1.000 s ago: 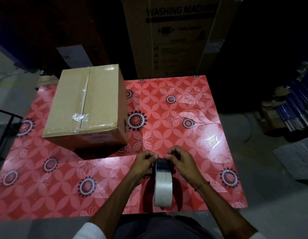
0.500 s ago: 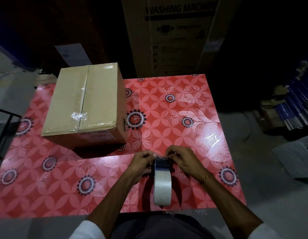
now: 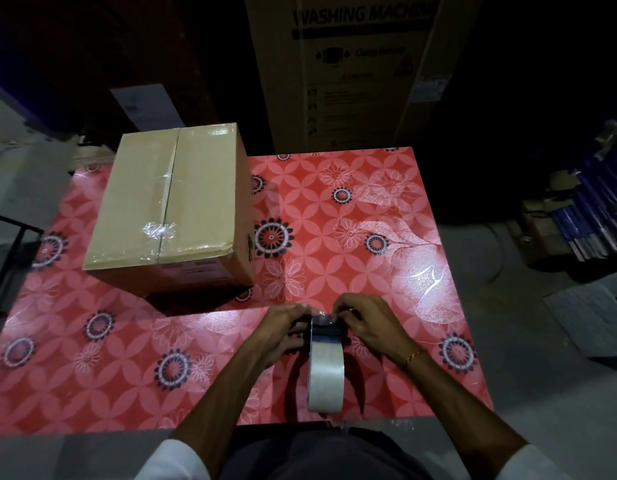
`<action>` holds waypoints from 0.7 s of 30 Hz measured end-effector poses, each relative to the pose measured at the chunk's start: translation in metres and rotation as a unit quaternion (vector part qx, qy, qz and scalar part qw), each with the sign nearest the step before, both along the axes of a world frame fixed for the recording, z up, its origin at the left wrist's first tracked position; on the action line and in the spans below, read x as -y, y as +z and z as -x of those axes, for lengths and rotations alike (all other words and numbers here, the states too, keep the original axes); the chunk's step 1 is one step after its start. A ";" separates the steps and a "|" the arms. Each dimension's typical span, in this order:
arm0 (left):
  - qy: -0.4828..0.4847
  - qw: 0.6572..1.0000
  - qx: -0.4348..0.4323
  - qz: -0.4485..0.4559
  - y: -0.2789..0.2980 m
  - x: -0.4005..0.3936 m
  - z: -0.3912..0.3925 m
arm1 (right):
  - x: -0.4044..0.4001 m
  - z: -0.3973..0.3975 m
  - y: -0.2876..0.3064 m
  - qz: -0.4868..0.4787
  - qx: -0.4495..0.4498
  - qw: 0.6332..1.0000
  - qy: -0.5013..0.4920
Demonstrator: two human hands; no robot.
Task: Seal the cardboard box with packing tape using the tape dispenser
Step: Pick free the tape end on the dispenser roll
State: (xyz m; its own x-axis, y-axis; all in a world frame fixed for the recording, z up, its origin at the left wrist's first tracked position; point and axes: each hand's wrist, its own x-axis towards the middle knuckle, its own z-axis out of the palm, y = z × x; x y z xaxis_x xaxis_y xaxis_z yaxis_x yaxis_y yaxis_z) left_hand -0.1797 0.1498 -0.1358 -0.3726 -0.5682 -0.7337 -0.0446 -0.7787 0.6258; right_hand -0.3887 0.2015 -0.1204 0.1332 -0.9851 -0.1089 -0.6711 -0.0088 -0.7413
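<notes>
Closest to me, both hands are busy at the head of the dark tape dispenser with its pale roll of packing tape (image 3: 325, 372), standing on edge at the near rim of the red flower-patterned table (image 3: 386, 271). My left hand (image 3: 283, 332) curls around the dispenser's left side; my right hand (image 3: 367, 325) has its fingertips closed on what looks like the loose clear tape end at the top, though the light is dim and I can't be sure the end is free. Neither hand is spread.

Now the bit that matters: the closed brown cardboard box (image 3: 172, 202) sits ahead and to the left of the hands, so my left hand is the nearer one. Its centre seam runs away from me, near edge to far edge, with a crinkled scrap of clear tape on it already. Bare tabletop lies between hands and box, nothing blocking. Beyond the table stands a tall washing-machine carton (image 3: 362, 71), well clear.
</notes>
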 end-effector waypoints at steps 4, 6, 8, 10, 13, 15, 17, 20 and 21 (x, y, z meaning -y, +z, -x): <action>-0.008 1.000 0.001 0.005 0.001 0.001 0.003 | -0.001 0.000 -0.001 -0.002 -0.003 1.000 -0.002; -0.006 1.000 0.011 0.007 0.001 0.001 0.004 | -0.002 0.000 -0.002 -0.004 -0.002 1.000 -0.004; -0.005 1.000 0.024 0.010 -0.001 0.001 0.005 | -0.001 0.000 -0.002 -0.006 0.001 1.000 -0.005; 0.002 0.999 0.038 0.011 -0.002 0.001 0.006 | -0.001 -0.001 -0.003 -0.007 0.004 1.000 -0.007; 0.002 0.998 0.055 0.021 0.000 0.001 0.008 | -0.001 -0.001 -0.004 -0.010 0.013 1.000 -0.015; -0.007 0.998 0.060 0.030 0.004 0.000 0.009 | -0.001 -0.001 -0.005 -0.014 0.020 0.999 -0.024; -0.011 0.997 0.066 0.035 0.006 -0.001 0.010 | -0.001 -0.001 -0.005 -0.016 0.026 0.999 -0.028; -0.013 0.996 0.077 0.041 0.006 -0.001 0.011 | -0.001 -0.002 -0.007 -0.017 0.034 0.999 -0.033; -0.013 0.996 0.081 0.043 0.006 -0.002 0.011 | -0.001 -0.002 -0.007 -0.018 0.034 0.999 -0.034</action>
State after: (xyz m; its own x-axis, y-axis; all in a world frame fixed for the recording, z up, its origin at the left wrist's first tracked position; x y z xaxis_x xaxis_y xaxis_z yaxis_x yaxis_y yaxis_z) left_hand -0.1909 0.1516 -0.1298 -0.2698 -0.6234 -0.7339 -0.1698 -0.7194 0.6735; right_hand -0.3866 0.2025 -0.1271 0.0734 -0.9878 -0.1372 -0.6176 0.0630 -0.7839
